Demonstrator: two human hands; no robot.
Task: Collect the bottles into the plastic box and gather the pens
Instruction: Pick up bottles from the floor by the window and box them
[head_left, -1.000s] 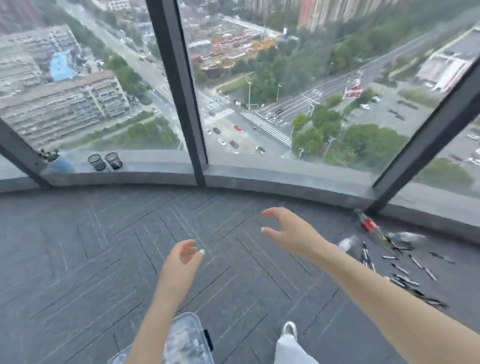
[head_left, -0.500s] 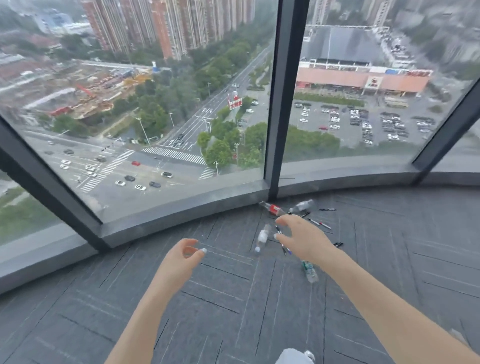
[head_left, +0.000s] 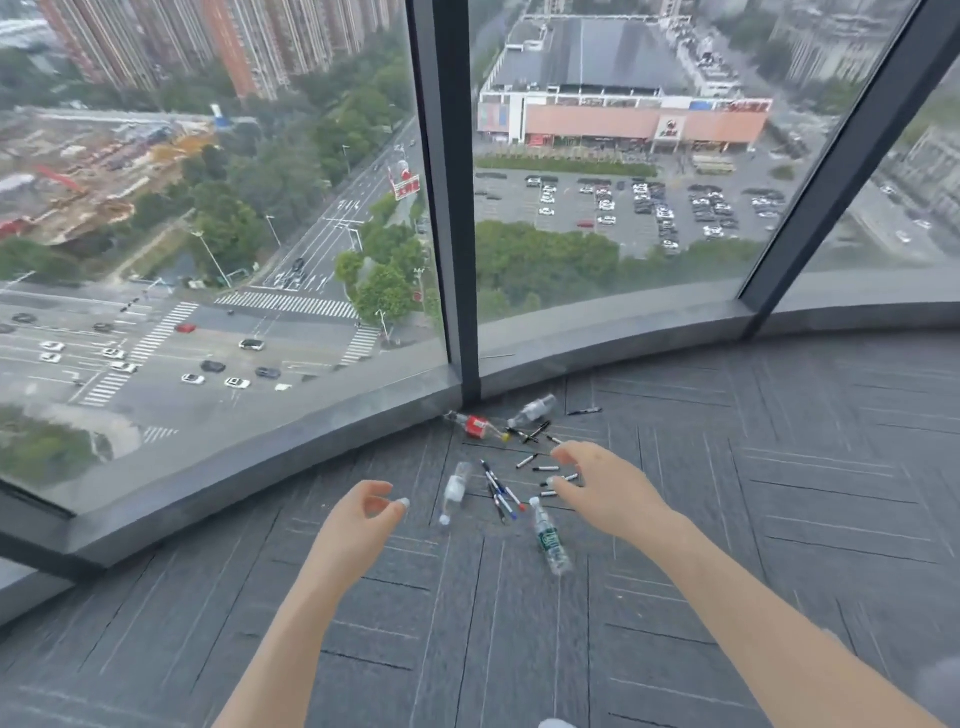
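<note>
Several plastic bottles lie on the grey carpet by the window. A red-labelled bottle (head_left: 475, 426) and a clear bottle (head_left: 532, 411) rest near the window post. A white-labelled bottle (head_left: 455, 491) lies left of a green-labelled bottle (head_left: 548, 538). Several pens (head_left: 500, 486) are scattered among them. My right hand (head_left: 605, 480) hovers over the pens, fingers spread, holding nothing. My left hand (head_left: 358, 525) hangs left of the white-labelled bottle, fingers curled apart and empty. The plastic box is out of view.
A curved window wall with a low grey sill (head_left: 270, 457) and a dark post (head_left: 452, 208) bounds the floor at the back. Grey carpet (head_left: 779, 467) stretches to the right and toward me.
The view has swung right, bringing the bottles and pens to the centre. The plastic box and the cups on the sill have left the view. Both hands now reach closer to the pile.
</note>
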